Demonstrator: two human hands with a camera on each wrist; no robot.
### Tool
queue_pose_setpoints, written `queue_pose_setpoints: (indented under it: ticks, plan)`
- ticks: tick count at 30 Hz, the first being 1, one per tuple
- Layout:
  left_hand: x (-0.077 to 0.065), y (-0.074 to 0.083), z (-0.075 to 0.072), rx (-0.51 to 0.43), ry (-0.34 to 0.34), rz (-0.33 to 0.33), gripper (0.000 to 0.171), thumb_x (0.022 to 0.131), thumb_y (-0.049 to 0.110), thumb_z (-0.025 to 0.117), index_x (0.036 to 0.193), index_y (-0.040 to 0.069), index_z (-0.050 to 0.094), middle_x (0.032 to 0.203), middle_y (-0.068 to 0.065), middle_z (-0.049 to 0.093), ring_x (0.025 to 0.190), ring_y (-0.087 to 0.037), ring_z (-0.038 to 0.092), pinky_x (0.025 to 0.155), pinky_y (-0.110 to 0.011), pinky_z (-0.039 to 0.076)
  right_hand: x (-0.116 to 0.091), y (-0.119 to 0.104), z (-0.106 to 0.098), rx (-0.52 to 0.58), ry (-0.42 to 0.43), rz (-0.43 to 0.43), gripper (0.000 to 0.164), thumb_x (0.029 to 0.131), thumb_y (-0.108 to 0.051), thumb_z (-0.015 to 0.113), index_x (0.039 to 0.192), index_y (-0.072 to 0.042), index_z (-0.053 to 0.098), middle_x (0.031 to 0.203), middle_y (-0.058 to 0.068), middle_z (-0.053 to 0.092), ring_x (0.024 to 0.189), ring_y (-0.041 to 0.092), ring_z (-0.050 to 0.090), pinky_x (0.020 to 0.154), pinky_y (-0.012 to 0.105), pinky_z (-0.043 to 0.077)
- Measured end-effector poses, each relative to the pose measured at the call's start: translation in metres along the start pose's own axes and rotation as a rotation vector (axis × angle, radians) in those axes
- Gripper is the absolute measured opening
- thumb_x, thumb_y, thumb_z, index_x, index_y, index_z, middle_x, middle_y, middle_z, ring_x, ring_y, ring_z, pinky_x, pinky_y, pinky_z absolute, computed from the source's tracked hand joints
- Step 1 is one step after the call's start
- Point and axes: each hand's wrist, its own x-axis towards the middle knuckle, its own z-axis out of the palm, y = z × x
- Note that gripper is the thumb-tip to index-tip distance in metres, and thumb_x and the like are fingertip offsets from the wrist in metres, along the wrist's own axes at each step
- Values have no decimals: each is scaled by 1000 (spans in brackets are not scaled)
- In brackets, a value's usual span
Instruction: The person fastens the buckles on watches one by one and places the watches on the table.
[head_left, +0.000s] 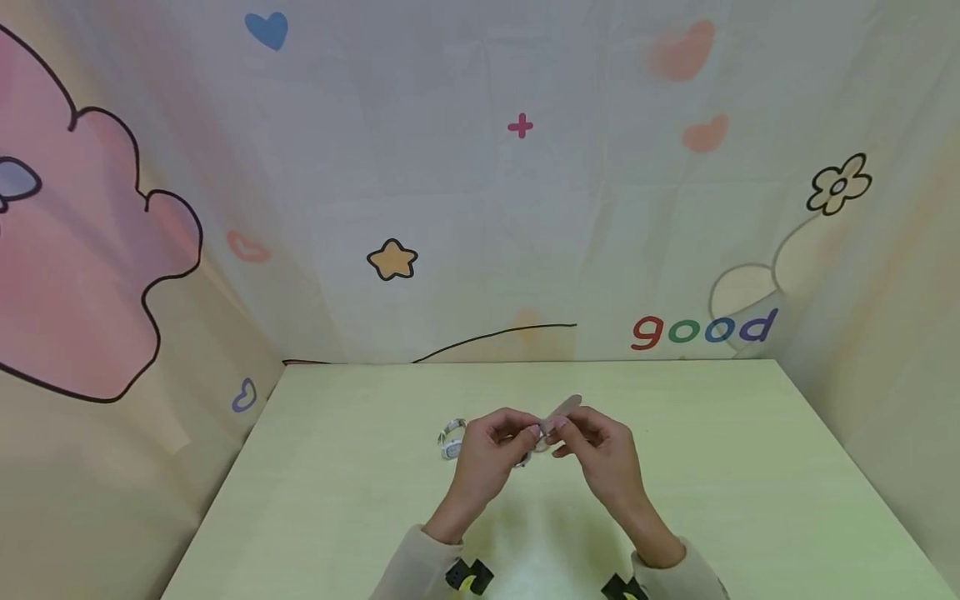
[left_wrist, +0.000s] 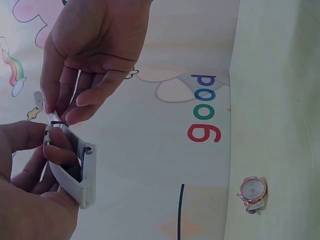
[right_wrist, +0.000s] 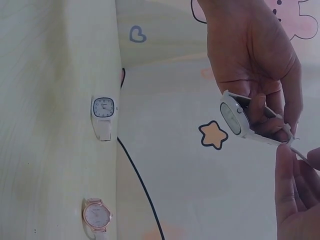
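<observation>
A white wristwatch (right_wrist: 231, 118) with an oval-looking face and a white strap is held up between the two hands. Its strap loops round toward the buckle, and the loose strap end (head_left: 566, 406) sticks up in the head view. My left hand (head_left: 491, 450) grips the strap near the buckle, with fingers inside the loop, as the left wrist view shows. Thumb and fingers of my right hand (head_left: 603, 454) pinch the strap end close to the left fingertips. The buckle itself is partly hidden by fingers.
On the pale table (head_left: 337, 500) stand a white watch with a squarish face (right_wrist: 104, 107) and a round watch with a rose-gold rim (left_wrist: 252, 189). The hands partly cover the round one in the head view. A printed curtain (head_left: 450, 167) rises behind the table.
</observation>
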Motion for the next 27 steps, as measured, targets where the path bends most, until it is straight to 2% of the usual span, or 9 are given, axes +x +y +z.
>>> queue_pose_setpoints:
  ticks: [5,9,21,27]
  plan:
    - [2,-1,1,3,9,7,14,93,22,69,100,10,73,94,-13,69,70,-8,55,59,-18,46,1,1,-1,32,-5,-1,13,94,-7,65,104,0,66,91,17,72,75,14,72,63,33,60]
    - [2,-2,2,1,20,-13,13,92,20,70,99,9,73,94,-13,69,68,-7,54,58,-18,45,0,0,-2,22,-11,-1,10,92,-8,67,101,-2,68,91,14,72,75,14,72,63,32,60]
    - [1,-1,3,-10,7,-7,15,92,22,70,98,9,73,93,-14,70,69,-9,55,58,-18,46,-3,5,-1,-18,-9,-116,15,90,2,66,102,-5,71,93,16,72,74,15,71,60,30,59]
    - [1,-2,3,0,16,-15,14,91,21,72,96,8,74,93,-15,71,68,-7,55,58,-18,46,-4,3,-1,1,-20,-86,11,90,-1,68,100,-4,71,92,16,72,75,16,72,61,31,59]
